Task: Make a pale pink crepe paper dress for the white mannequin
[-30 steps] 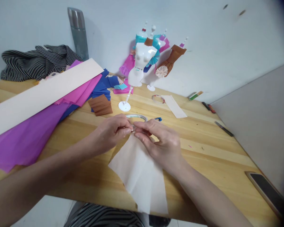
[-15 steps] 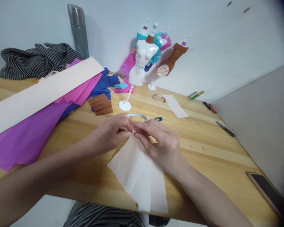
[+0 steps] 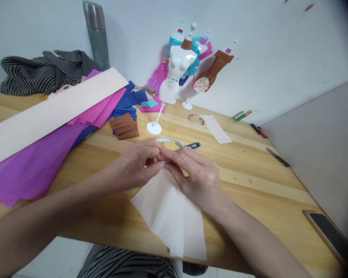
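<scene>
A pale sheet of crepe paper [image 3: 174, 220], gathered at its top and fanning out below, hangs toward the table's front edge. At that narrow top, my left hand [image 3: 140, 160] pinches it between thumb and fingers. My right hand [image 3: 195, 173] is closed on the same gathered end, its fingertips touching the left ones. The fingers largely hide the pinched part. Just behind my hands lie a roll of tape [image 3: 171, 141] and a blue-handled tool [image 3: 194, 145], both partly covered. Farther back stands a bare white mannequin [image 3: 178, 63] with a brown neck band.
Dressed small mannequins [image 3: 216, 69] lean near the wall. On the left lie a long cream strip [image 3: 58, 112], purple paper [image 3: 37, 166] and brown pieces [image 3: 124, 126]. A phone [image 3: 324, 231], a cutter [image 3: 277, 157] and a pale strip [image 3: 217, 129] lie on the right.
My fingertips have closed more tightly together over the gathered paper end. The view has shifted slightly; the paper below stays almost in place.
</scene>
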A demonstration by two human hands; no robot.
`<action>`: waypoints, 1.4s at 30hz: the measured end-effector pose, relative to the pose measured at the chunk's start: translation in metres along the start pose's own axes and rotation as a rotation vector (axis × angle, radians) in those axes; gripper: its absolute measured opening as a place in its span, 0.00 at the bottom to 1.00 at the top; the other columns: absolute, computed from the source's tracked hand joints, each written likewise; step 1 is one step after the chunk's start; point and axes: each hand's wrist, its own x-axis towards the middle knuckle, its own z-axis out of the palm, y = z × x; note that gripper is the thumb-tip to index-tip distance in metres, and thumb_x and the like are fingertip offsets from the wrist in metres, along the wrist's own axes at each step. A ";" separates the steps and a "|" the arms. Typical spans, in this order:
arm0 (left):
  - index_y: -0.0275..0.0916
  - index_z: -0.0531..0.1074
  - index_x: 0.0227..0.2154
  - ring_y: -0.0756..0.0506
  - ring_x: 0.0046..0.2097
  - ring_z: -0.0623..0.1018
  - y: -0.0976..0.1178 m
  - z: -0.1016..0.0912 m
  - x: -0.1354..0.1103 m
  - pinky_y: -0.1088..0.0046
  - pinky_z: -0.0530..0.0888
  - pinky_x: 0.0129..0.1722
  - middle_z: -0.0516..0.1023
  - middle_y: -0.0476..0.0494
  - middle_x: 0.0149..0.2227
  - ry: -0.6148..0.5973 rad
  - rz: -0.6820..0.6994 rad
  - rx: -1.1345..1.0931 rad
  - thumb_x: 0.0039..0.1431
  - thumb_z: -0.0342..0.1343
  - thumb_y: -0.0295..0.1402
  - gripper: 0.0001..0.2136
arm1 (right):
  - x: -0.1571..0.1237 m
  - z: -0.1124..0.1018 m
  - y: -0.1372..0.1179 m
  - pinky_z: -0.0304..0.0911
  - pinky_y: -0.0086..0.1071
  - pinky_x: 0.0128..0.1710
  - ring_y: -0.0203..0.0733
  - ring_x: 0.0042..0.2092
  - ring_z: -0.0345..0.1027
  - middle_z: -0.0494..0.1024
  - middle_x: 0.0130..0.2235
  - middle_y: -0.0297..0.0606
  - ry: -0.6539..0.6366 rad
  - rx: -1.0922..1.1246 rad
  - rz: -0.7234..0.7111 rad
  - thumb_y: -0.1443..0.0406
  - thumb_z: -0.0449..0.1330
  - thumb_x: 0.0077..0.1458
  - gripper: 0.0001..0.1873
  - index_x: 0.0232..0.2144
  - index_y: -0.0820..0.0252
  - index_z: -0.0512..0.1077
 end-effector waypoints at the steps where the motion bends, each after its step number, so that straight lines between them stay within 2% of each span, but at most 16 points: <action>1: 0.36 0.69 0.24 0.48 0.36 0.73 0.000 0.000 0.000 0.70 0.71 0.38 0.74 0.44 0.31 0.008 -0.008 0.005 0.56 0.50 0.23 0.08 | 0.000 0.000 0.000 0.72 0.33 0.33 0.41 0.36 0.73 0.77 0.34 0.41 -0.001 0.002 -0.005 0.73 0.56 0.59 0.14 0.46 0.60 0.73; 4: 0.37 0.67 0.21 0.48 0.36 0.74 -0.001 0.001 -0.001 0.71 0.71 0.37 0.74 0.46 0.29 0.045 -0.029 0.042 0.55 0.50 0.23 0.09 | 0.001 0.001 0.000 0.72 0.33 0.34 0.41 0.37 0.73 0.77 0.35 0.42 -0.007 0.004 -0.010 0.73 0.57 0.59 0.14 0.46 0.61 0.73; 8: 0.38 0.60 0.18 0.49 0.33 0.73 -0.004 0.004 -0.002 0.72 0.70 0.34 0.72 0.47 0.27 0.106 0.013 0.110 0.55 0.50 0.24 0.12 | 0.002 -0.001 -0.004 0.71 0.33 0.33 0.40 0.37 0.72 0.75 0.35 0.40 -0.004 0.015 0.018 0.73 0.56 0.59 0.15 0.47 0.57 0.73; 13: 0.38 0.59 0.19 0.49 0.30 0.71 -0.005 0.003 -0.001 0.73 0.67 0.30 0.70 0.47 0.26 0.126 0.058 0.178 0.56 0.48 0.24 0.11 | 0.001 -0.008 -0.012 0.68 0.33 0.30 0.38 0.32 0.69 0.72 0.35 0.39 0.040 0.034 0.103 0.72 0.57 0.57 0.12 0.43 0.57 0.70; 16: 0.38 0.58 0.19 0.50 0.29 0.69 -0.004 0.001 0.000 0.74 0.65 0.28 0.70 0.47 0.27 0.127 0.037 0.169 0.56 0.47 0.23 0.12 | 0.001 -0.011 -0.014 0.66 0.32 0.28 0.36 0.28 0.66 0.71 0.32 0.37 0.016 0.071 0.221 0.69 0.59 0.55 0.08 0.40 0.60 0.68; 21: 0.39 0.56 0.20 0.51 0.30 0.69 -0.003 -0.002 0.001 0.76 0.65 0.29 0.69 0.49 0.27 0.099 0.008 0.151 0.56 0.47 0.24 0.11 | 0.003 -0.010 -0.011 0.59 0.28 0.24 0.33 0.24 0.60 0.67 0.24 0.30 -0.109 0.214 0.489 0.64 0.60 0.52 0.07 0.32 0.59 0.66; 24: 0.39 0.55 0.20 0.51 0.30 0.68 -0.002 -0.003 0.001 0.76 0.65 0.29 0.68 0.49 0.26 0.101 0.003 0.183 0.55 0.46 0.23 0.11 | 0.003 -0.007 -0.006 0.56 0.28 0.23 0.33 0.24 0.58 0.66 0.22 0.30 -0.158 0.246 0.560 0.64 0.59 0.52 0.06 0.27 0.59 0.66; 27: 0.39 0.55 0.20 0.51 0.30 0.69 -0.002 -0.003 0.001 0.75 0.65 0.29 0.69 0.49 0.26 0.108 0.004 0.199 0.54 0.46 0.23 0.10 | 0.003 -0.005 -0.003 0.55 0.28 0.24 0.33 0.24 0.58 0.67 0.23 0.31 -0.143 0.234 0.563 0.66 0.57 0.52 0.07 0.23 0.59 0.65; 35: 0.40 0.56 0.20 0.49 0.31 0.72 -0.004 -0.002 0.000 0.74 0.66 0.30 0.67 0.50 0.23 0.123 0.014 0.247 0.53 0.46 0.23 0.09 | 0.002 -0.003 -0.003 0.54 0.28 0.23 0.32 0.23 0.56 0.65 0.21 0.30 -0.095 0.230 0.539 0.67 0.56 0.52 0.07 0.23 0.59 0.64; 42: 0.40 0.54 0.20 0.50 0.29 0.70 -0.005 0.001 -0.001 0.75 0.66 0.28 0.69 0.50 0.24 0.155 0.022 0.286 0.54 0.46 0.24 0.11 | 0.001 0.000 -0.006 0.56 0.28 0.25 0.33 0.24 0.59 0.66 0.23 0.31 -0.028 0.105 0.357 0.71 0.57 0.53 0.08 0.24 0.59 0.65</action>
